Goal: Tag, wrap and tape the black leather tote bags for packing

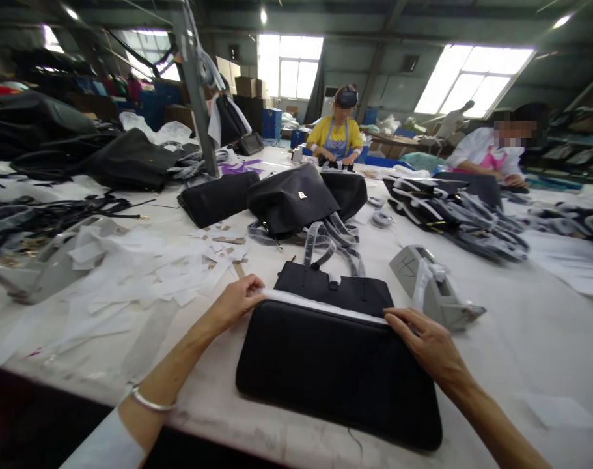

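Observation:
A black handbag lies on its side, its flat rectangular base (335,371) facing me at the table's front edge. Across the bag's far edge stretches a white strip (325,306), perhaps paper or foam. My left hand (240,299) pinches the strip's left end at the bag's corner. At the other end, my right hand (420,335) grips the strip between thumb and fingers. Beyond the strip are the bag's black upper part (332,286) and its handles (313,241), wrapped in clear film.
A grey tape dispenser (430,286) stands right of the bag. Paper scraps (150,267) cover the table's left side. Black bags (291,202) lie behind, and wrapped straps (462,215) are piled at right. A person in yellow (342,137) and another in white (476,150) work across the table.

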Motion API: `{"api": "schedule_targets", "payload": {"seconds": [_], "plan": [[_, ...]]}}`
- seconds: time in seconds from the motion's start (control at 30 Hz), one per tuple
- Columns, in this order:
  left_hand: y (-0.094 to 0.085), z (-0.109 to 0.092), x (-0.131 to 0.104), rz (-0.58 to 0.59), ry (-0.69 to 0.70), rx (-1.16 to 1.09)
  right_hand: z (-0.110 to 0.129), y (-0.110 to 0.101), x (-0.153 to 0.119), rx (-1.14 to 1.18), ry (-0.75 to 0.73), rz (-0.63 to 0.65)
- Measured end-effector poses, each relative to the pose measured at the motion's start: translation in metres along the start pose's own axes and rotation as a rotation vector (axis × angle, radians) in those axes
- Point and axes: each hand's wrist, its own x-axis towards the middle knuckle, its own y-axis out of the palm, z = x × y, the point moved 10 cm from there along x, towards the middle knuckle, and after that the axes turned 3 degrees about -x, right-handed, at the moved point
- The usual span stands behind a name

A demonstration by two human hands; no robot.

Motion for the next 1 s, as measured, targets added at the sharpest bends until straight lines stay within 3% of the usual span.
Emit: {"api": "schedule_targets", "payload": {"seconds": [0.07, 0.13, 0.3, 0.47, 0.6, 0.73, 0.83, 1.0], "plan": [[-0.006, 0.004, -0.001, -0.098, -0.041, 0.064, 0.0, -0.005, -0.007, 0.036, 0.021, -0.017], [-0.002, 0.003, -0.002, -0.112, -0.052, 0.076, 0.001, -0.009, -0.014, 0.071, 0.029, -0.032], [0.016, -0.008, -0.009, 0.052, -0.04, -0.069, -0.001, -0.017, -0.031, 0.121, 0.051, -0.052], [0.025, 0.0, -0.021, 0.233, -0.038, -0.131, -0.01, -0.02, -0.047, 0.114, 0.084, -0.098], [0.019, -0.004, -0.03, 0.239, 0.062, 0.043, -0.021, -0.024, -0.06, 0.085, 0.188, -0.192], [0.009, -0.028, -0.05, 0.266, 0.174, 0.073, -0.03, -0.018, -0.066, 0.072, 0.308, -0.109], [0.008, -0.027, -0.064, 0.313, 0.099, -0.03, -0.03, -0.017, -0.068, 0.027, 0.366, -0.072], [0.022, -0.003, -0.064, 0.194, -0.066, -0.038, -0.032, -0.011, -0.067, 0.0, 0.423, -0.028]]}}
